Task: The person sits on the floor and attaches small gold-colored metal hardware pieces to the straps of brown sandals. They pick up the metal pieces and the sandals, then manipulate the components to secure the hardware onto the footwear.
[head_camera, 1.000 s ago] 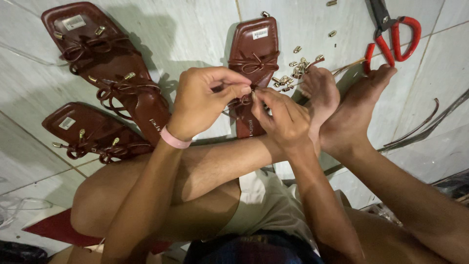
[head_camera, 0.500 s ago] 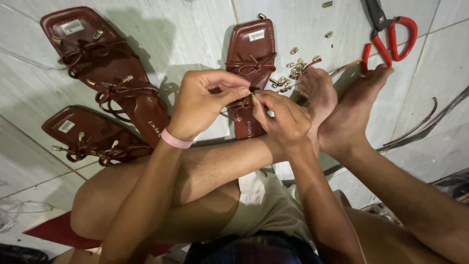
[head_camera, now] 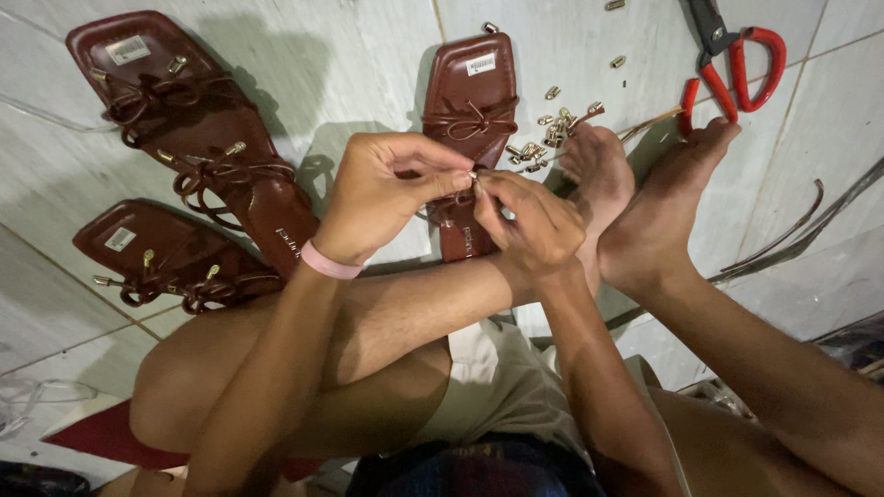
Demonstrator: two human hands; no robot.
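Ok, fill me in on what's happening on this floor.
A person sits on the tiled floor, both hands meeting over a dark red sandal. The left hand and right hand pinch a small metal tip at the end of the sandal's thin strap. A scatter of loose metal tips lies by the bare feet. Three more sandals lie to the left, and red-handled pliers sit at the upper right.
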